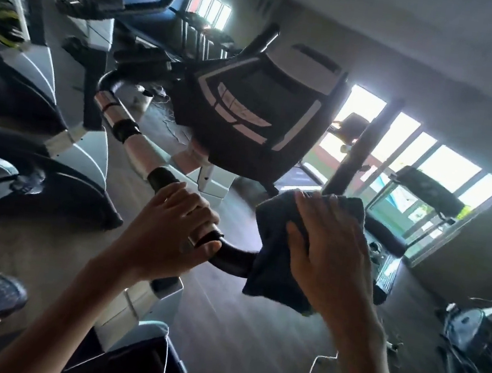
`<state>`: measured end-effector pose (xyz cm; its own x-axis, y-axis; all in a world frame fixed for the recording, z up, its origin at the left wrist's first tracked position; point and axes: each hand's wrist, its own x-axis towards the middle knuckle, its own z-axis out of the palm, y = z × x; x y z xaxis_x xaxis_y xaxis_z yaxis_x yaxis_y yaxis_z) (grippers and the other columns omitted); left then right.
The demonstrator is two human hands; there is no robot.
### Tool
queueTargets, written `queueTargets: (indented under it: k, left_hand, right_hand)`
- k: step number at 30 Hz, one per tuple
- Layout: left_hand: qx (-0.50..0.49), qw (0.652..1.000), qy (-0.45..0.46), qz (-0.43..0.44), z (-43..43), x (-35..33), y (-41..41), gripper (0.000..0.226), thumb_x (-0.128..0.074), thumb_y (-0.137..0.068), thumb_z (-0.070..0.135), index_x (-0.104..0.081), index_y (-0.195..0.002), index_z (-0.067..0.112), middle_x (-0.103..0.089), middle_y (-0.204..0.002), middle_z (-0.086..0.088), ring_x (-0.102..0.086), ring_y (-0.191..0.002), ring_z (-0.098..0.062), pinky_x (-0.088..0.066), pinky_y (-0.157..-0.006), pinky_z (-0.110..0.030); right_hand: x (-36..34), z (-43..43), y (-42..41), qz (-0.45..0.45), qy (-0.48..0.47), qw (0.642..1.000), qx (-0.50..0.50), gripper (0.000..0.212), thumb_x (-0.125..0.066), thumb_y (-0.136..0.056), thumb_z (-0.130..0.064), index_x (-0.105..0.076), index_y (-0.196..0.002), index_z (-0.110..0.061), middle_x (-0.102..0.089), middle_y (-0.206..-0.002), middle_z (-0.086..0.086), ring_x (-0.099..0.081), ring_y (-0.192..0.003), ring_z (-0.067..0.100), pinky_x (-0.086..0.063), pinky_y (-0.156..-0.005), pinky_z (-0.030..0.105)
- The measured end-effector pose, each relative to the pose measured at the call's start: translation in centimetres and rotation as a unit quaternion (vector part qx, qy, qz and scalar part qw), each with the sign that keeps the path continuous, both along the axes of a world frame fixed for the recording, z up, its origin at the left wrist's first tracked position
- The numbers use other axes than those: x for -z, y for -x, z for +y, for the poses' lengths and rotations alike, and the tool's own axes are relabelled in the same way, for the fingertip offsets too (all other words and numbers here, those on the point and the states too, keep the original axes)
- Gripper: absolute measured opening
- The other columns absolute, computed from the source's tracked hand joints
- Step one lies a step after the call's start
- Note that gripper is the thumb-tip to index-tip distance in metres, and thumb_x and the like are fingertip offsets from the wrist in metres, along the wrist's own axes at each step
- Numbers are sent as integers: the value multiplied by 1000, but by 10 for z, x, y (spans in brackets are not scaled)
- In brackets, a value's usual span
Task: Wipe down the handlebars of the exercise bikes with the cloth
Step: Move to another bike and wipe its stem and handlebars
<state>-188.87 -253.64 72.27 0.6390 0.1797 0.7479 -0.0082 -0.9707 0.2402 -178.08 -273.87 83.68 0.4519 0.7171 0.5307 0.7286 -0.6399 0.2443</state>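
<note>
Presently we have one view to report on, the head camera, looking down over both forearms at the nearest exercise bike.

Head view, hands. The left hand (169, 226) grips the handlebar (235, 256), with fingers and thumb curled fully round the tube just below a black grip band. The right hand (330, 252) lies on the cloth (274, 222). Its fingers are spread and close to straight, and the thumb sits on the near side, pressing the fabric down. We cannot tell whether the fingertips hook over the far edge.

Head view, task item. The cloth is dark and folded. It is draped over the right-hand run of the handlebar, where the black tube passes under it, and a loose corner hangs below the bar.

Head view, progress. We judge the wipe to be under way on this one bar, at its right-hand portion. The section under the left hand and the silver and black lengths curving up toward the console (248, 114) show no cloth on them. Nothing in the surface finish tells us whether they are already cleaned.

Head view, outstanding. Further bikes (26, 123) stand to the left and another machine (477, 329) stands at the lower right, all well apart from the cloth. We judge their bars as likely outstanding, though their condition is not visible.
</note>
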Motion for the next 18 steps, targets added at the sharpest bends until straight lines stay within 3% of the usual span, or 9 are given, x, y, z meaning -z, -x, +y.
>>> queueTargets:
  k: [9,13,18]
  left_hand:
    - [10,1000,-16,-12,0,-3,0,37,-52,-86,46,-70,-101,17,-66,-100,3,-60,-102,-23,-36,-106,-40]
    - [42,999,-24,13,12,-3,4,38,-49,-89,49,-68,-111,24,-64,-105,7,-60,-104,-18,-39,-103,-41]
    - [60,998,-7,21,34,-5,4,45,-52,-87,52,-65,-120,24,-65,-119,5,-57,-115,-17,-36,-105,-36]
  right_hand:
    - [16,-20,15,-24,51,995,-79,56,-34,-94,-41,-41,-145,-20,-50,-144,3,-41,-137,27,-35,-112,48]
    - [-14,1,-13,23,12,999,-38,55,-30,-92,-42,-46,-140,-19,-54,-138,5,-45,-131,28,-38,-107,52]
    - [29,-7,31,-16,-9,1000,-18,53,-36,-95,-38,-42,-145,-19,-46,-147,5,-37,-140,28,-31,-114,49]
